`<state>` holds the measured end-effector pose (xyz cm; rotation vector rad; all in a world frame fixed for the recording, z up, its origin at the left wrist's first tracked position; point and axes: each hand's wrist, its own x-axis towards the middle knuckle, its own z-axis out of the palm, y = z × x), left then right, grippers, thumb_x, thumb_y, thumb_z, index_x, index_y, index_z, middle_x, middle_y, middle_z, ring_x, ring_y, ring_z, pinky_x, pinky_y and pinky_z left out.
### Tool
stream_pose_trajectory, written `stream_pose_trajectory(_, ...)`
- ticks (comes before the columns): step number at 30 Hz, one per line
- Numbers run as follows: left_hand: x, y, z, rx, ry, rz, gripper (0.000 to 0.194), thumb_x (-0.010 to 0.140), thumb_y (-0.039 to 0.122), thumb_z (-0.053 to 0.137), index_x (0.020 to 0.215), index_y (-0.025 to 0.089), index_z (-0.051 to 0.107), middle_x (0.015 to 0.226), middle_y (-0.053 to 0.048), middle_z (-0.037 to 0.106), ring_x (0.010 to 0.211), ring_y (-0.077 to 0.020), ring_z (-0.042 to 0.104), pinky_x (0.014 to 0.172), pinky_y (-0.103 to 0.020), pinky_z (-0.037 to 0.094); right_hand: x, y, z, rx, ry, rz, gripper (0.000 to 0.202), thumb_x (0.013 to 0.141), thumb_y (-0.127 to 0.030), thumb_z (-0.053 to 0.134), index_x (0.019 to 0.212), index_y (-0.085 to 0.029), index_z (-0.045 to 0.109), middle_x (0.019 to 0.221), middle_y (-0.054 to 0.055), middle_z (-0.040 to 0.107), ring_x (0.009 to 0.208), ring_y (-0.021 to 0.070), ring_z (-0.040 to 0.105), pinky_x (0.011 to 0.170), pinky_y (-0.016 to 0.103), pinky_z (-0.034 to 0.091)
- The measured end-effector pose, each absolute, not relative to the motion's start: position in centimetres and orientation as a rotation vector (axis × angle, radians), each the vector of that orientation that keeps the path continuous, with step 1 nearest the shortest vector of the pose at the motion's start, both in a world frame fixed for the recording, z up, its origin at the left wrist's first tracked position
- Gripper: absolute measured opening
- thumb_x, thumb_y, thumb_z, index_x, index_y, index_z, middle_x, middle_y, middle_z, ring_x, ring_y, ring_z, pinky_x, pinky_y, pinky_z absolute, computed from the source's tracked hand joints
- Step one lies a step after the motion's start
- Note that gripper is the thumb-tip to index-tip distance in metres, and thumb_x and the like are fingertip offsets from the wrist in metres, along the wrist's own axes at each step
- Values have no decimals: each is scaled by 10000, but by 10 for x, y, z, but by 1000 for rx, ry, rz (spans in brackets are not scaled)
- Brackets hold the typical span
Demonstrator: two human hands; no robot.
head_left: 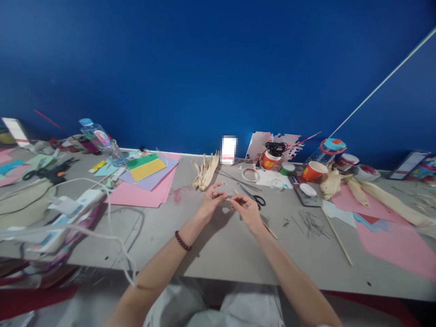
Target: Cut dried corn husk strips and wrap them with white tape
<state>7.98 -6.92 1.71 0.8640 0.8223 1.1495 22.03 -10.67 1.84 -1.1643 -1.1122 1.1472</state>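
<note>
Two bare forearms are stretched over the near edge of the bench, with a braided bracelet worn on the left wrist. The left hand and the right hand are brought close together near the middle of the bench, thumbs and forefingers closed in a pinch, the other fingers loosely curled. A small pale piece is held between the fingertips of both; its exact shape cannot be made out. Black-handled scissors are seen just beyond the right hand. A bundle of dried husks is laid on the far side of the left hand, and thin dark wires are scattered to the right.
</note>
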Motion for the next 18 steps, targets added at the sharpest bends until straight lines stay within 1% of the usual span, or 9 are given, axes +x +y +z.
stream_pose_trajectory(5, 80, -70, 16, 866, 801, 1145, 569, 574, 244, 782, 1079, 182, 528, 706, 13, 652, 659, -109, 593, 714, -256, 430, 219, -106, 18, -1135, -1122, 1112, 240, 674, -368, 682, 766, -165, 593, 713, 6, 627, 610, 117, 574, 638, 273, 499)
stream_pose_trajectory(8, 81, -71, 16, 864, 773, 1138, 562, 593, 222, 773, 1091, 179, 515, 711, 13, 655, 658, -102, 588, 716, -252, 428, 219, -106, 16, -1106, -1107, 1105, 309, 675, -346, 689, 887, -185, 531, 693, -16, 618, 601, 118, 578, 626, 269, 499)
stream_pose_trajectory(11, 81, -72, 18, 853, 763, 1137, 553, 599, 207, 768, 1089, 180, 513, 708, 17, 653, 659, -102, 589, 720, -252, 428, 220, -106, 12, -1089, -1139, 1070, 387, 702, -329, 675, 995, -205, 455, 691, -28, 623, 605, 121, 586, 631, 271, 499)
stream_pose_trajectory(18, 82, -75, 23, 874, 784, 1135, 527, 598, 204, 765, 1064, 191, 520, 698, 18, 660, 669, -106, 600, 735, -255, 434, 222, -108, 9, -1152, -1270, 853, 396, 757, -330, 631, 1073, -207, 427, 768, 9, 656, 728, 156, 628, 738, 325, 505)
